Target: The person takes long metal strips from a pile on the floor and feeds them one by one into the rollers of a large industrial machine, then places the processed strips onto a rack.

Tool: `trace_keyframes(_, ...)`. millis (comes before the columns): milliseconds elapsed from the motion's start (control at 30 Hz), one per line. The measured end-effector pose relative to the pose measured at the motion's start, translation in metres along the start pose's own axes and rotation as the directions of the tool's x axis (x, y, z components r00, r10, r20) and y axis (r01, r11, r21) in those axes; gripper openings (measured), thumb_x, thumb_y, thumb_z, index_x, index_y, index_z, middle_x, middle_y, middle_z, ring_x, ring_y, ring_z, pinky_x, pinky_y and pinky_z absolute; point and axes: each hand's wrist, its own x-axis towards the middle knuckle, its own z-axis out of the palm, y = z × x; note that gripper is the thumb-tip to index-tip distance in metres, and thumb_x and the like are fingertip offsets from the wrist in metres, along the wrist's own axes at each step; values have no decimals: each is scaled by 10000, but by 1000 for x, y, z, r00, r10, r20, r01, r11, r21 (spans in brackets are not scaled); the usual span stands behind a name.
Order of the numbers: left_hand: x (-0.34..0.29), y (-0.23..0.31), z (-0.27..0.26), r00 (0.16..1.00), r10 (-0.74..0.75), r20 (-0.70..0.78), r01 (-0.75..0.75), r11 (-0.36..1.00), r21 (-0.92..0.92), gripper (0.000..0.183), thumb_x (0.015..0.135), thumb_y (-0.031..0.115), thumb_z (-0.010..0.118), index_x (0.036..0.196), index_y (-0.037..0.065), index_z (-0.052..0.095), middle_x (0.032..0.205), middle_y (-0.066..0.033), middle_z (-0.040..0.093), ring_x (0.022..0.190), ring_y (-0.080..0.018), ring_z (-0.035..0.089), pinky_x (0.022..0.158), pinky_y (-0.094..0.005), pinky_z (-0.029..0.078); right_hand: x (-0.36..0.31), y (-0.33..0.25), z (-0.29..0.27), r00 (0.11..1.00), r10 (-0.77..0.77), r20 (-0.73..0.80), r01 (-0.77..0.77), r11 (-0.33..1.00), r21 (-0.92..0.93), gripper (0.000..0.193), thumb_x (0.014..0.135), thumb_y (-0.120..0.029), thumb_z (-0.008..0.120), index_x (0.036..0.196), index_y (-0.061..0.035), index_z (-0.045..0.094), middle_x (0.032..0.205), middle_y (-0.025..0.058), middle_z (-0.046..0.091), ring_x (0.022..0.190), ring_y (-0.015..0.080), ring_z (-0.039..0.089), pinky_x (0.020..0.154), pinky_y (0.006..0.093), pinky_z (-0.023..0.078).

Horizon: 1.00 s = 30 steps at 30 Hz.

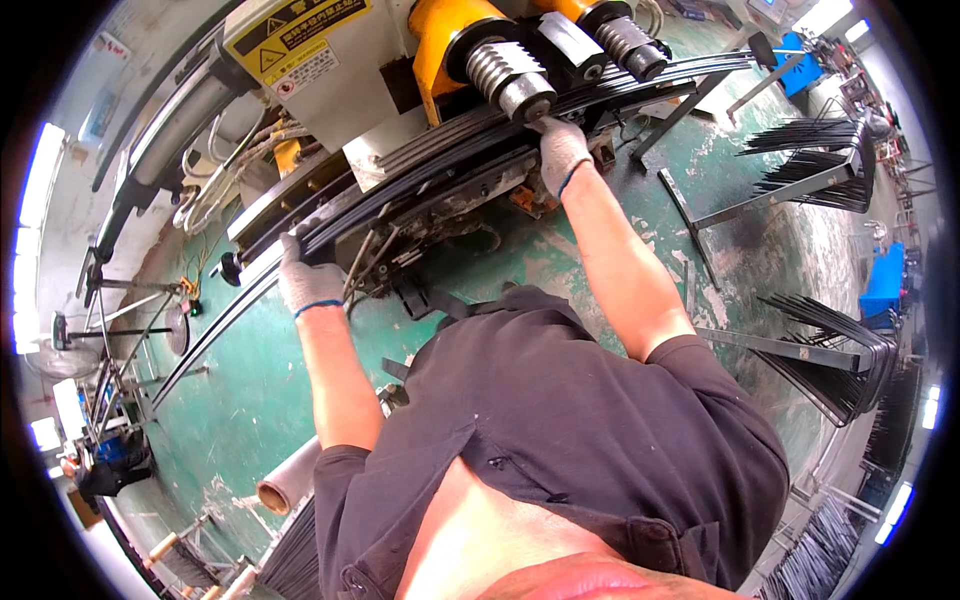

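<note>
Both my hands wear pale knitted gloves with blue cuffs. Long thin dark metal bars [425, 170] run side by side across a machine [320, 85]. My left hand [311, 280] is closed on the bars near their left part, where they stretch out past the machine. Further right, my right hand [562, 155] grips the bars just below a ribbed steel spindle [505, 75] on a yellow-orange housing [430, 60]. Its fingertips are partly hidden under the spindle's end. A second ribbed spindle [630, 45] stands to the right.
Racks hold bent dark rods [820, 165] and more bent rods [835, 350] on the right. A cardboard-cored roll [285, 485] lies lower left. Fans [176, 328] and metal stands are at the far left, near another person [115, 465]. Green worn floor [235, 370] lies beneath.
</note>
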Motion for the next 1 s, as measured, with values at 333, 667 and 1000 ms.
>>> trace_keyframes(333, 21, 8, -10, 984, -82, 156, 103, 986, -129, 379, 1096, 233, 473, 1246, -69, 645, 1323, -238, 660, 1274, -393, 603, 1173, -563, 422, 39, 13, 12, 999, -33, -42, 38, 993, 112, 322, 959, -184, 577, 1169, 23, 705, 1079, 134, 727, 974, 237, 652, 872, 385, 474)
trace_keyframes(667, 29, -10, -11, 973, -85, 215, 102, 992, -72, 340, 1084, 219, 538, 1207, -76, 651, 1237, -216, 688, 1208, -362, 630, 1149, -524, 470, 48, 23, 10, 982, -184, -44, 145, 884, -444, 336, 985, -251, 570, 1171, -12, 718, 1121, 144, 746, 1010, 284, 696, 875, 382, 502)
trace_keyframes(1000, 29, -3, -18, 997, -48, 63, 61, 973, -223, 356, 1026, 174, 536, 1236, -92, 645, 1295, -233, 681, 1245, -394, 625, 1135, -580, 457, 42, -5, 6, 986, -65, 151, 144, 781, -608, 292, 1045, -141, 503, 1237, -189, 718, 1248, 29, 732, 1186, 213, 681, 944, 328, 536)
